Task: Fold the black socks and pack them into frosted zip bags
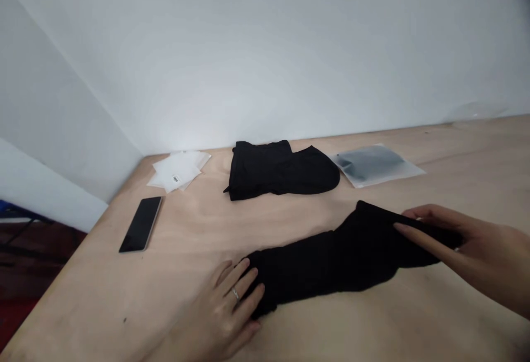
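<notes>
A black cloth garment (331, 262), stretchy in look and of a kind I cannot tell, lies lengthwise across the front of the table. My left hand (227, 307), with a ring on one finger, rests on its left end, fingers stretched out and slightly apart. At the other end my right hand (476, 240) pinches the fabric, thumb on top and the other fingers behind the edge. That end is raised a little. Behind it, a similar black garment (273, 171) lies flat, with a rounded right end.
A frosted plastic bag (381, 164) with something dark inside lies at the back right. White packets (178, 170) overlap at the back left, and a smartphone (141, 224) lies in front of them. Clear plastic (476, 112) sits by the wall (290, 47). The wooden table (83, 296) ends at left.
</notes>
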Demonstrator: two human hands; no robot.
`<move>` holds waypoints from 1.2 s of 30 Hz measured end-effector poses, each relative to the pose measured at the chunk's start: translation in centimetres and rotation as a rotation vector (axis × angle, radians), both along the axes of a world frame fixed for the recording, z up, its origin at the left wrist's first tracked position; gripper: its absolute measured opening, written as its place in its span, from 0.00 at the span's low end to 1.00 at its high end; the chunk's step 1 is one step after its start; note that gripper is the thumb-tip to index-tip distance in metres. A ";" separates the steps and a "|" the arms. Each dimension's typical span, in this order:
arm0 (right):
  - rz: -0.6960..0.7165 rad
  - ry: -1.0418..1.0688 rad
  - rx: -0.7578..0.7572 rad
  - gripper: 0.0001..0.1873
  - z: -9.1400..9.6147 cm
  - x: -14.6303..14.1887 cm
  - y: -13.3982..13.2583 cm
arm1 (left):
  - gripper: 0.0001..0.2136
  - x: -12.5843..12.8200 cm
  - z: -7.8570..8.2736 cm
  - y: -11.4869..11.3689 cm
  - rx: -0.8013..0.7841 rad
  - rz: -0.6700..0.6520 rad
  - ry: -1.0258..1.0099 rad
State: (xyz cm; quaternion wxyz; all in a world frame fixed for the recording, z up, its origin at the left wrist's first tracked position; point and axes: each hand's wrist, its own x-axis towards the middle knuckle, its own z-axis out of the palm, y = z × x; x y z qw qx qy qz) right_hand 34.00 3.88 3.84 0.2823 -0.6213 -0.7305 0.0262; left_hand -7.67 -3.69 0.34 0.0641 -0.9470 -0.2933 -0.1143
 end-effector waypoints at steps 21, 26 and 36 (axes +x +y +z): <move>0.883 -0.301 0.047 0.42 -2.1 -14.3 -4.6 | 0.33 -0.6 -0.9 0.2 -0.161 0.066 -0.122; 0.916 -0.295 -0.137 0.50 -5.5 -13.8 -4.2 | 0.36 -0.4 -1.2 0.3 -0.234 0.095 0.010; 0.796 -0.461 0.314 0.34 -4.8 -14.2 -4.7 | 0.26 -3.0 0.8 3.5 -0.059 0.208 -0.012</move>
